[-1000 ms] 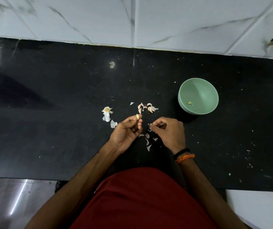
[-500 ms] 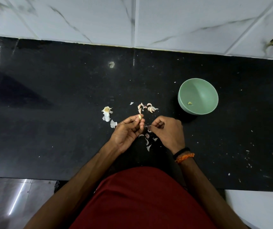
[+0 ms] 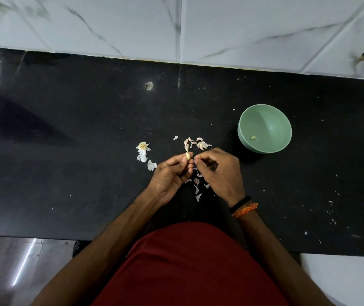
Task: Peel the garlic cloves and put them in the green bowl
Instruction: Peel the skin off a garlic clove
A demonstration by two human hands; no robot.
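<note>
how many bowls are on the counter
1: a pale green round bowl sits on the black stone counter, to the right of both hands, with one small garlic piece inside.

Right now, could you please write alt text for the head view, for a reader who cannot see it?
Over a black counter, a person's left hand pinches a garlic clove while the right hand picks at its skin. More cloves lie just beyond, skins lie below the hands, and a green bowl on the right holds one small piece.
</note>
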